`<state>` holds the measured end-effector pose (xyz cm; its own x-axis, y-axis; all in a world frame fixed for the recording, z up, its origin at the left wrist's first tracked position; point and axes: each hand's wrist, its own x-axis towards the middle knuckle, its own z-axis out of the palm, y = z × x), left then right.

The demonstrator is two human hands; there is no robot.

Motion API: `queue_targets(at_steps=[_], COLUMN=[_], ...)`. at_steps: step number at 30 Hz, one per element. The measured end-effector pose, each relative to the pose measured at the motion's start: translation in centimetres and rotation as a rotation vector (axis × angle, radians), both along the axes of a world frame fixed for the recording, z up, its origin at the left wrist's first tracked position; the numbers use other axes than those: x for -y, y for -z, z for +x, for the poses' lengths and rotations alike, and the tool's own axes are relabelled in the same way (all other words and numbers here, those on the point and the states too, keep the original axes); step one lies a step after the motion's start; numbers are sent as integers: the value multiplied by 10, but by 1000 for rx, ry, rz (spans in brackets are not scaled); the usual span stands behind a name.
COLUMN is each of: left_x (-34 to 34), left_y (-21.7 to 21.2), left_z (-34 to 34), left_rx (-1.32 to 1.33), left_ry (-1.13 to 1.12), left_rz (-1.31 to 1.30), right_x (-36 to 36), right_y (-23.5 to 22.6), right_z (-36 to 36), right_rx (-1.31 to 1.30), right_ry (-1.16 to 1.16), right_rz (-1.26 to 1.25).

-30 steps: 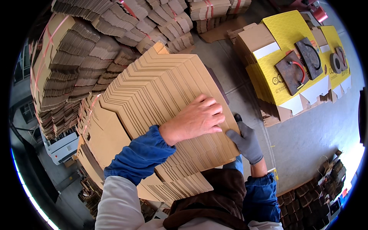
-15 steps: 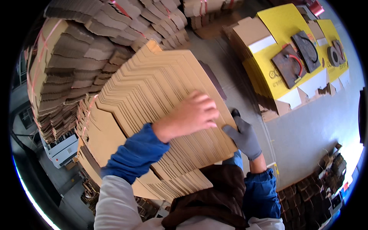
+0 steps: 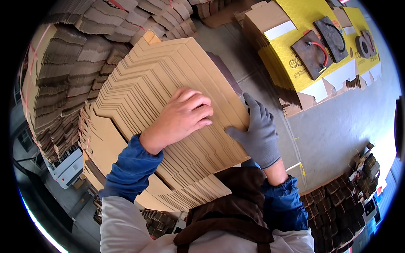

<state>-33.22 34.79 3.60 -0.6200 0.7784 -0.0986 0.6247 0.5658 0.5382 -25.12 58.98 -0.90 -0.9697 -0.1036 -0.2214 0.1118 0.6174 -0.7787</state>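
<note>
A thick fanned stack of flat brown cardboard blanks [image 3: 160, 80] fills the middle of the view, leaning against my body. My left hand [image 3: 181, 116], bare, lies flat on the top sheet with fingers spread and pressing down. My right hand [image 3: 257, 130], in a grey knit glove, clasps the stack's right edge, thumb on top and fingers curled round the side. Both blue sleeves rise from the lower edge.
Bundled piles of folded cardboard [image 3: 71, 63] rise at the left and top. Yellow printed cartons [image 3: 312, 25] with dark metal plates [image 3: 314, 55] on them lie at the upper right on the grey concrete floor [image 3: 337, 126]. More bundles [image 3: 346, 198] sit at the lower right.
Both hands have shifted along the stack: the left hand spread flatter on the top sheet, and the gloved right hand moved up to clasp the right edge. The stack looms larger.
</note>
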Motion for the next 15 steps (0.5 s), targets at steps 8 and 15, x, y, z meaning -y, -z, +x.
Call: queue_targets(at_steps=[8,15], left_x=[-10,-14], left_y=[-3,8], left_z=[-11,-5], left_rx=[20,-18], left_ry=[76,67], left_rz=[-89,-92], right_x=[5,6], right_y=[2,5], right_z=[0,1], right_rx=[49,87], right_ry=[-1,93], right_rz=[34,-86])
